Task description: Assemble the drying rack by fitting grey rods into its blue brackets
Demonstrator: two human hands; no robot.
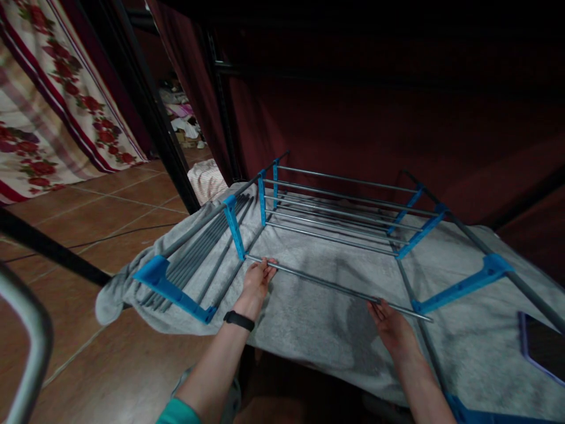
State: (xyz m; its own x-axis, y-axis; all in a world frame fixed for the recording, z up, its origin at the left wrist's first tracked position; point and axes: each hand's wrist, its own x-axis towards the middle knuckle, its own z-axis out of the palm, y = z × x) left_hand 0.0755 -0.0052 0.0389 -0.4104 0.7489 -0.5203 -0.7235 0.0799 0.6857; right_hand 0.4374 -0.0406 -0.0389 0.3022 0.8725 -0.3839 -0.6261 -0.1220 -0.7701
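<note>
A grey metal rod (326, 284) lies slantwise across a grey towel (318, 330). My left hand (258, 280) is closed on the rod near its left end, close to a blue plastic bracket (233, 227). My right hand (388, 321) grips the same rod nearer its right end, beside another blue bracket (463, 288). A black band (239, 320) sits on my left wrist. Around the rod lies a partly built rack of grey rods and blue brackets (339, 221).
A bundle of loose grey rods (200, 253) rests at the left with a blue end piece (170, 288). A dark phone (541, 344) lies on the towel at the right. Brown tiled floor (88, 218), a floral curtain (57, 100) and black frame posts (150, 106) stand to the left.
</note>
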